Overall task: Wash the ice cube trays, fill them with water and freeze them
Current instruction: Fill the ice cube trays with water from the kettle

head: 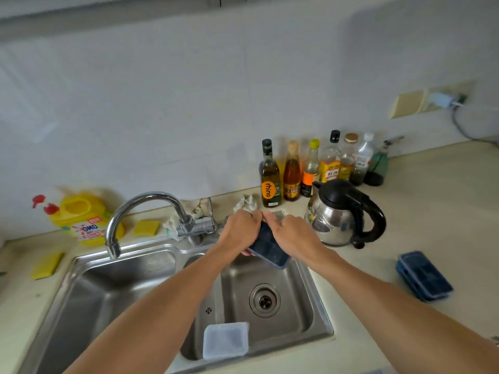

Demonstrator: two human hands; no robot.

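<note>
Double-bowl steel sink (320,306): brushed metal, satin sheen. Curved tap (151,197): chromed metal, mirror-bright. Round kettle (329,225): polished steel body, glossy; lid and handle in smooth black plastic. Dark blue ice cube tray (270,251), gripped by left hand (240,230): smooth plastic, speckled with droplets. Yellow scrap (263,216) pinched at right hand (294,234): material not discernible. Stacked blue lidded trays (424,276): semi-gloss plastic. Square translucent lid (225,340): frosted plastic, matt. Cream countertop (432,211): smooth, low sheen. Yellow detergent jug (81,220): glossy plastic. Flat yellow sponges (147,228): matt. Row of sauce bottles (310,171): clear and glossy.
</note>
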